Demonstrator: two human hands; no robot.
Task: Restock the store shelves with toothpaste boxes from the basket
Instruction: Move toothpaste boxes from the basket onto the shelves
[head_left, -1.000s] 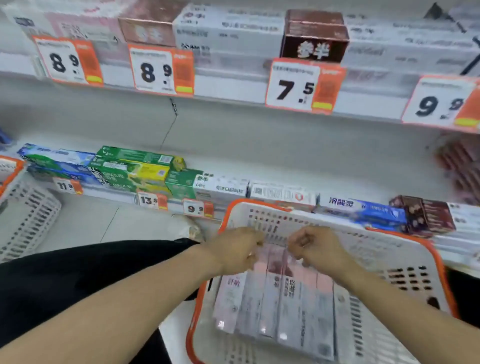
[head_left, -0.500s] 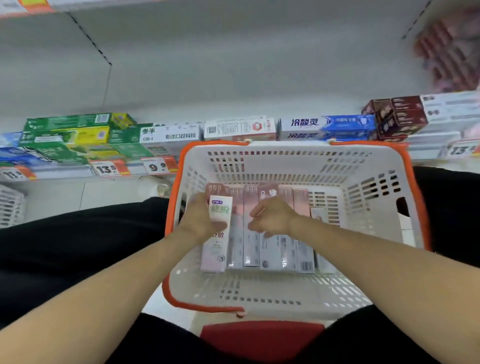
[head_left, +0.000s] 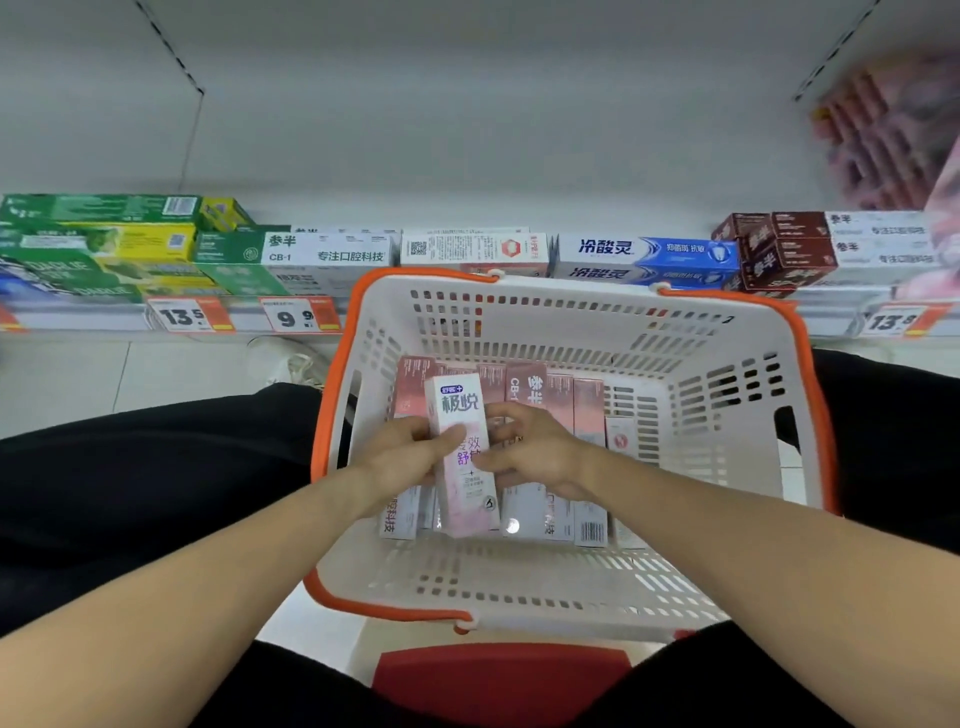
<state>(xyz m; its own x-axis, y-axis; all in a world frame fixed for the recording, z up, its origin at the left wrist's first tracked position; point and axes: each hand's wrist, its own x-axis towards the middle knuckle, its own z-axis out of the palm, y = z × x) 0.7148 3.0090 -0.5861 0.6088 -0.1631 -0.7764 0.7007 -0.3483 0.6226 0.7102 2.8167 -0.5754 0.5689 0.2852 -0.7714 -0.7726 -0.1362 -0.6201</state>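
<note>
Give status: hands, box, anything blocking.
Left hand grips pink-white toothpaste box over the basket. Right hand touches the box's right edge; grip unclear. More boxes lie beneath. Nothing blocking.

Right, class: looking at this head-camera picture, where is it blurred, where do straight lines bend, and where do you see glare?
Head view: the pink packs at upper right are smeared by motion blur; the wide lens bows the shelf edge and the basket rim; a small glare spot sits on a box in the basket; the pink-and-white box in both hands stays sharp, its print readable.
</note>
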